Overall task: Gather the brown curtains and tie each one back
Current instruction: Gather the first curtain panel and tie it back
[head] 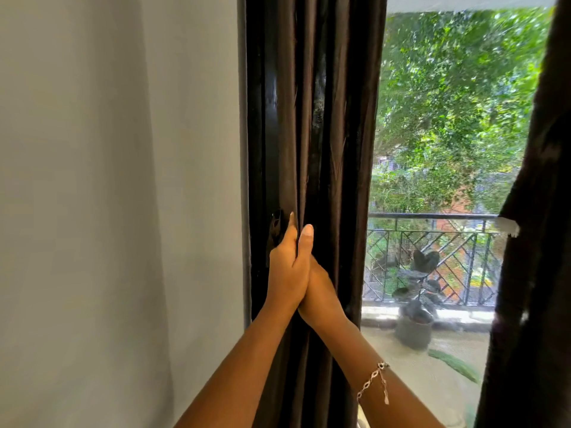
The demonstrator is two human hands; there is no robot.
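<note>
The left brown curtain (312, 118) hangs gathered in tight folds beside the window frame. My left hand (287, 270) is on it at mid height, back toward me. A fold is pinched between its thumb and its fingers, which are tucked into the cloth. My right hand (323, 293), with a bracelet on its wrist, lies against the same curtain just below and right of the left hand. Its fingers are hidden behind my left hand. The second brown curtain (531, 257) hangs at the right edge of view, apart from both hands.
A pale wall (123, 180) fills the left side. Between the curtains a screened window (448, 118) looks onto a balcony with a railing (432, 216) and a potted plant (415, 322). A small white piece (508, 227) sticks out at the right curtain's edge.
</note>
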